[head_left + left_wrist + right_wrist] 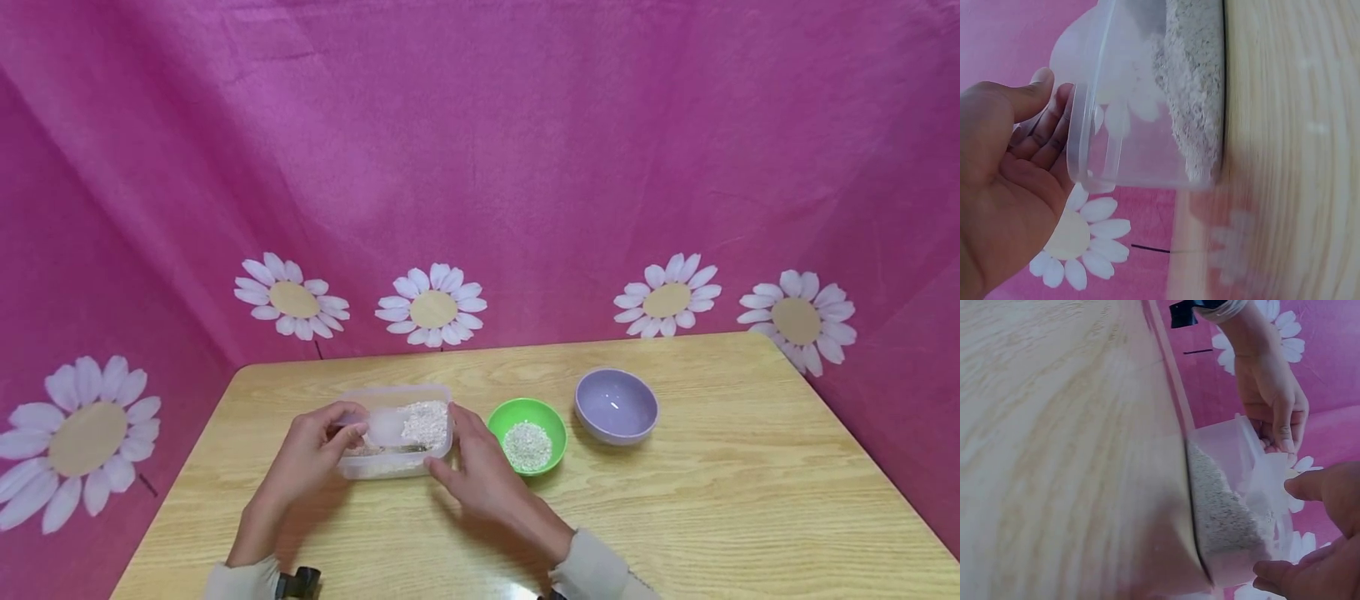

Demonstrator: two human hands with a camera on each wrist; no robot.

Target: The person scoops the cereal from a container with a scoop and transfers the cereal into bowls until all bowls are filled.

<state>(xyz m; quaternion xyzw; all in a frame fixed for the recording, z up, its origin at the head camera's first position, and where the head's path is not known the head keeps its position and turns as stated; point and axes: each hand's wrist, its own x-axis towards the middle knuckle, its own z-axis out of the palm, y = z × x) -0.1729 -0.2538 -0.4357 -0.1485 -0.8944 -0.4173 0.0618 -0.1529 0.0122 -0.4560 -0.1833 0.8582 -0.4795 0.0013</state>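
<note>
A translucent plastic container [386, 469] stands at the left of the table, with pale, flaky grain [1219, 509] heaped toward its right end. My left hand [318, 446] is at the container's left end, its thumb and fingers pinching a thin translucent plastic piece [1272, 478] that reaches over the opening. In the left wrist view, this piece's rounded edge [1075, 47] shows beyond the rim. My right hand [480, 467] holds the container's right end, thumb at the near corner and fingers along the side wall.
Just right of my right hand stands a green bowl [551, 417] with similar pale flakes inside. A purple bowl [617, 408] sits farther right and back. The wooden table [712, 492] ends at a pink curtain [525, 167] printed with daisies.
</note>
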